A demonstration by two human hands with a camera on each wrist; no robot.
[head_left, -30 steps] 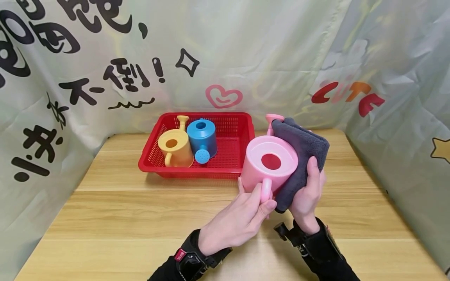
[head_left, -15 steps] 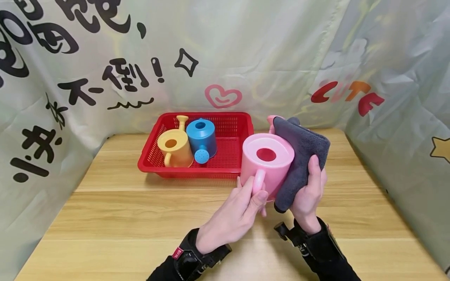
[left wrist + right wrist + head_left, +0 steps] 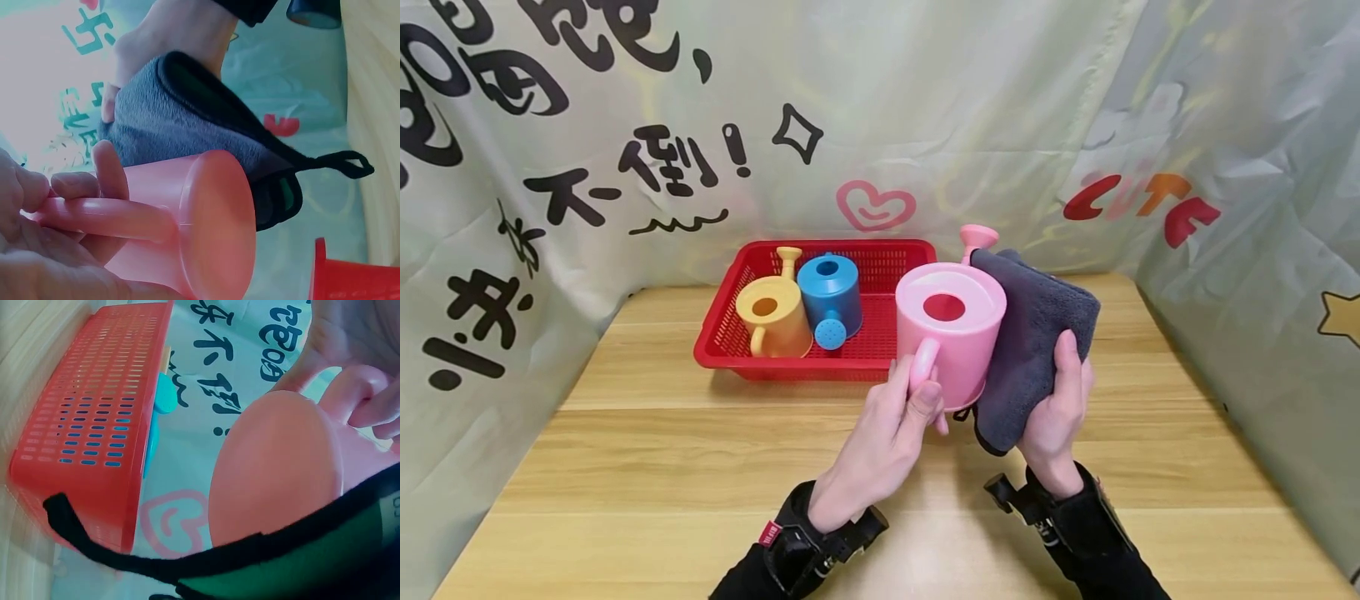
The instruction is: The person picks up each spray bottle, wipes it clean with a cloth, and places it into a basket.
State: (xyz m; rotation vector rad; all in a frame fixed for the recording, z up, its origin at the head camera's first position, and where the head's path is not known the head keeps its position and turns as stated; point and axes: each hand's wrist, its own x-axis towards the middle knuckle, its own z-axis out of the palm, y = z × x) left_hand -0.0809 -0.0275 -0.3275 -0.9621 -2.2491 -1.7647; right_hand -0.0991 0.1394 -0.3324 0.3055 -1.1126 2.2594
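Observation:
A pink toy watering can (image 3: 958, 350) is held up over the table, its round top hole facing the head camera and its spout pointing to the back. My left hand (image 3: 880, 433) grips it by the handle (image 3: 106, 219), fingers curled through the loop. A folded dark grey cloth (image 3: 1030, 350) lies against the can's right side, held by my right hand (image 3: 1060, 408), whose thumb shows on the near face and whose other fingers are hidden behind. From the cloth's lower edge hangs a black loop (image 3: 344, 164). The right wrist view shows the can's flat base (image 3: 275, 475) close to the cloth.
Behind my left hand stands a red perforated basket (image 3: 820, 367) on the wooden table (image 3: 700, 483). Inside it are a yellow watering can (image 3: 782, 321) and a blue watering can (image 3: 838, 292). A printed fabric curtain (image 3: 1000, 125) closes off the back and sides.
My left hand has moved the pink watering can left and slightly up, now overlapping the basket's right end. The cloth and my right hand have barely shifted.

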